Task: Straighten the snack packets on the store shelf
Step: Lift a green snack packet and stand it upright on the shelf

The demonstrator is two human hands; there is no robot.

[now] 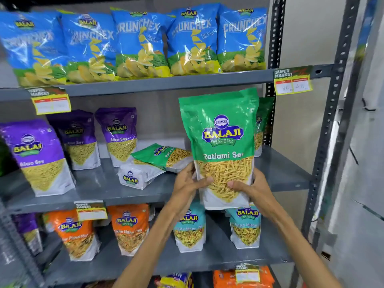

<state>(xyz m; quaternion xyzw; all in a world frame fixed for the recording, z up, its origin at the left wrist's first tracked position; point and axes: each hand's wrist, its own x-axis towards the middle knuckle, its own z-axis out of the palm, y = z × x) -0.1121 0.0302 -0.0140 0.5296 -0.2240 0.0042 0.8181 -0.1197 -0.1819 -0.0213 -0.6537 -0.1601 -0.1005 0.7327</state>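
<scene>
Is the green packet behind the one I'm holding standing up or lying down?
Lying down. The green packet lies tipped over on the middle shelf, its printed face tilted upward.

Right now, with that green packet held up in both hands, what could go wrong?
Both hands, left and right, grip only the bottom of the green packet, so its tall top might flop over. Setting it down could bump the fallen green packet or the white packet lying on the middle shelf.
</scene>
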